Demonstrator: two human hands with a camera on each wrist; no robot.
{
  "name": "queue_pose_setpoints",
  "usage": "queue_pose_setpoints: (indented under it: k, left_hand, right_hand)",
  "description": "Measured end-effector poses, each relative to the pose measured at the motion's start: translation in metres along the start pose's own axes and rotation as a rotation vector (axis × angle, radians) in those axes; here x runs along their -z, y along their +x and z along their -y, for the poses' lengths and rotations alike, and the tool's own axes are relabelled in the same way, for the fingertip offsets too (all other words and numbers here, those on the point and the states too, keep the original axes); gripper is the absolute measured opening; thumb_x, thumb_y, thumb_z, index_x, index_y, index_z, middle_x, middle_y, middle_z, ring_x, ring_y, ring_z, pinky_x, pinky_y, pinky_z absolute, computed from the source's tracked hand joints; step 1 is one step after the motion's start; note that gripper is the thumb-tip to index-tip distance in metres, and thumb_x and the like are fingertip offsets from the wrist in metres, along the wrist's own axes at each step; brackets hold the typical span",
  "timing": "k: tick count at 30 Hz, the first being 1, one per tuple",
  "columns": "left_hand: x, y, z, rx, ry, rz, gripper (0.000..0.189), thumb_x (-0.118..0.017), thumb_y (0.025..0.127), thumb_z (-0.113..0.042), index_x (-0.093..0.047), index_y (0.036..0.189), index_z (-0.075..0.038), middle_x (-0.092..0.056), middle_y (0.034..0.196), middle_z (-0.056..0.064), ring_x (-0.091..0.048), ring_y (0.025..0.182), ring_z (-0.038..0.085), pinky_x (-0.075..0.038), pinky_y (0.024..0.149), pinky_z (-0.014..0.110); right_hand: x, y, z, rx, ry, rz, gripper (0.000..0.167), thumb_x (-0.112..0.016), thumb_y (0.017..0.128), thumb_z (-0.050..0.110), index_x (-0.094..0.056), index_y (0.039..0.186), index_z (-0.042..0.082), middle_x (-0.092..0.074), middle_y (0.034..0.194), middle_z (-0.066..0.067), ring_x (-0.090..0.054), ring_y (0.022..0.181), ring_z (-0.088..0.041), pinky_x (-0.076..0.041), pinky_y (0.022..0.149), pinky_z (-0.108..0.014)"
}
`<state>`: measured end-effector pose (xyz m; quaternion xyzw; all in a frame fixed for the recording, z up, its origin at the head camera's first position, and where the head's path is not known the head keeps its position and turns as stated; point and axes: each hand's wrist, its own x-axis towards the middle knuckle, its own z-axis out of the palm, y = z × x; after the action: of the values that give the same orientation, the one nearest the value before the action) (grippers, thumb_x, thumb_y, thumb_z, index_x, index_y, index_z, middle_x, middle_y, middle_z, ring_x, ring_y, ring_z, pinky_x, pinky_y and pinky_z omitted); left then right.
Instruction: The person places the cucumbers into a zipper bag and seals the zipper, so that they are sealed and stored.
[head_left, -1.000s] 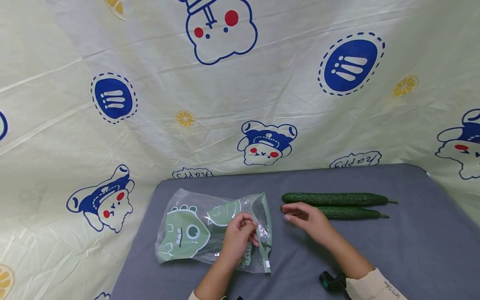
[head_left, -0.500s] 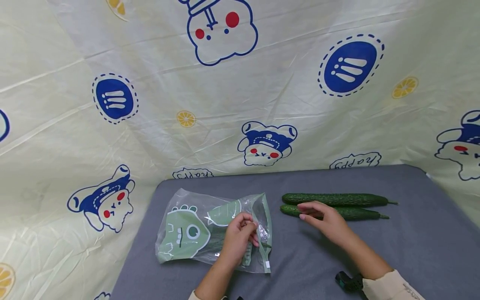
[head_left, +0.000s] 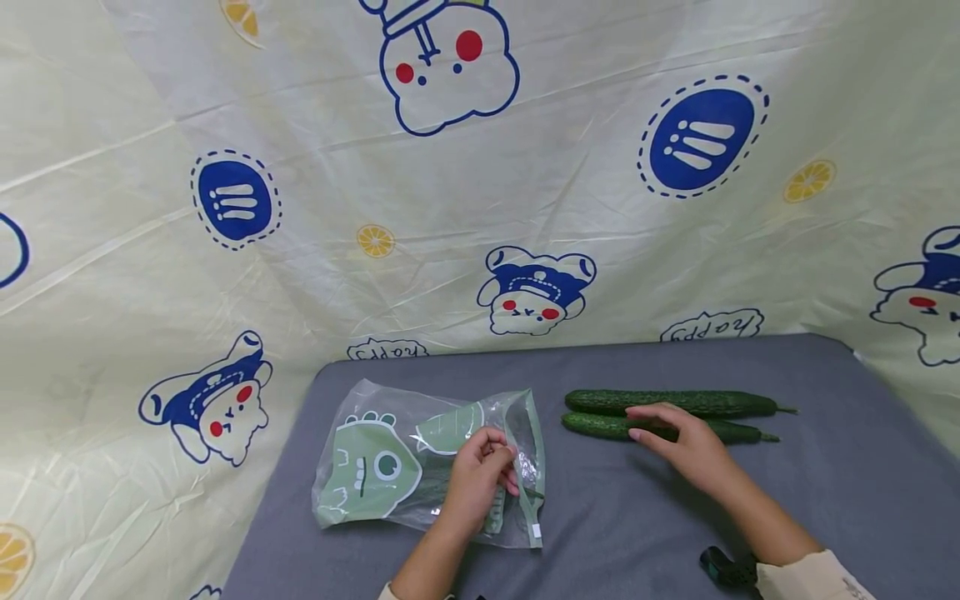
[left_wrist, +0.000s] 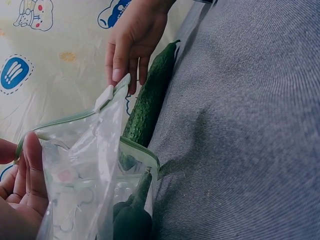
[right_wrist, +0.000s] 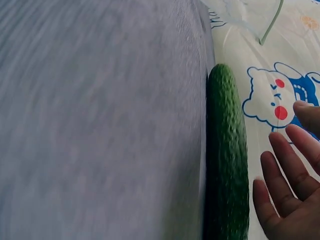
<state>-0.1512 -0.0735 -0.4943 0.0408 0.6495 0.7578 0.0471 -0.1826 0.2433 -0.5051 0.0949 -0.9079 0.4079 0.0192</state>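
Note:
My left hand (head_left: 472,479) pinches the mouth edge of a clear zip bag (head_left: 363,475) with green cartoon prints, lying at the left of the table. Inside that bag is a cucumber (left_wrist: 132,220), its stem pointing out at the opening, as the left wrist view shows. To the right lie two long dark green cucumbers side by side, the far cucumber (head_left: 727,404) and the near cucumber (head_left: 588,425). Over the near one hovers my right hand (head_left: 690,446), fingers relaxed and spread, holding nothing; the right wrist view shows them apart from a cucumber (right_wrist: 227,150).
Grey cloth covers the table (head_left: 600,533). Behind and at the left hangs a pale curtain (head_left: 450,192) printed with cartoon bears and orange slices. A white slider (left_wrist: 103,98) sits on the bag's green zip edge. A black device (head_left: 723,568) is strapped at my right wrist.
My right hand has moved to the right along the near cucumber, from its left end to about its middle. The left hand stays at the bag's mouth.

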Motion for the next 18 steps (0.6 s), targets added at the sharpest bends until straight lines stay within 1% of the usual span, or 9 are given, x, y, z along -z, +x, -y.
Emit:
queue_pose_setpoints:
  k: [3,6,11,18]
  left_hand:
    - [0.0,0.0,0.0,-0.001,0.0,0.0,0.021,-0.057,0.093,0.001,-0.048,0.104,0.016,-0.055,0.073,0.001,-0.057,0.054,0.01,-0.055,0.047,0.022]
    - [0.0,-0.001,0.0,0.001,0.001,-0.004,0.02,-0.057,0.093,0.001,-0.048,0.104,0.015,-0.055,0.073,0.001,-0.057,0.054,0.01,-0.055,0.048,0.022]
    - [-0.001,-0.001,-0.001,0.006,0.0,-0.005,0.02,-0.057,0.093,0.001,-0.048,0.104,0.015,-0.055,0.073,0.002,-0.057,0.054,0.01,-0.055,0.047,0.022]
    - [-0.001,0.0,-0.001,0.006,-0.004,-0.007,0.02,-0.057,0.093,0.001,-0.049,0.104,0.015,-0.055,0.073,0.002,-0.056,0.054,0.01,-0.055,0.047,0.022]
  right_hand:
    - [0.006,-0.002,-0.005,-0.008,-0.016,-0.006,0.044,-0.066,0.097,0.04,-0.063,0.135,0.017,-0.061,0.136,-0.009,-0.055,0.127,-0.038,-0.048,0.097,-0.063]
    - [0.012,-0.003,-0.01,-0.016,-0.028,-0.011,0.045,-0.066,0.097,0.04,-0.063,0.135,0.016,-0.06,0.137,-0.012,-0.051,0.131,-0.041,-0.043,0.099,-0.066]
    - [0.022,-0.006,-0.018,-0.044,-0.051,-0.012,0.047,-0.066,0.097,0.042,-0.063,0.135,0.016,-0.059,0.14,-0.015,-0.049,0.133,-0.044,-0.041,0.098,-0.069]
    - [0.034,-0.008,-0.028,-0.087,-0.044,-0.004,0.05,-0.064,0.097,0.045,-0.061,0.137,0.014,-0.055,0.143,-0.019,-0.044,0.135,-0.047,-0.039,0.099,-0.07]
